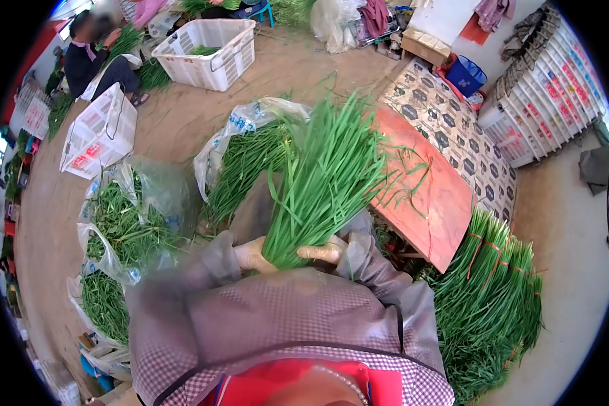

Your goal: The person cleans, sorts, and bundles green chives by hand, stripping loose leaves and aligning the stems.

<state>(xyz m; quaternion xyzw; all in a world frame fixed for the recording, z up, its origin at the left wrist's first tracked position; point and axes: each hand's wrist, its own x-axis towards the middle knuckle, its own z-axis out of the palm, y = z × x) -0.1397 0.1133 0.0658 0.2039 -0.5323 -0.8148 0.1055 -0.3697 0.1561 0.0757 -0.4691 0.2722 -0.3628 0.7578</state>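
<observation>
A thick bunch of long green leaves, which look like garlic chives [331,169], stands tilted in front of my chest, its leaf ends fanning away from me. My left hand [254,255] grips its lower left side. On the lower right side, my right hand [323,252] closes round the same bunch, thumb across the front. The bottom ends are hidden by my hands and sleeves. Just beyond, an open plastic bag [210,152] holds more loose chives [247,166]. To the right stands a low reddish board [433,203] with a few stray leaves on it.
Tied chive bundles [490,291] are stacked at my right. Bags of loose greens [125,223] stand at my left. White crates [206,54] and a seated person [98,61] are farther off. Stacked crates [548,88] and a blue basket [465,76] are at the right.
</observation>
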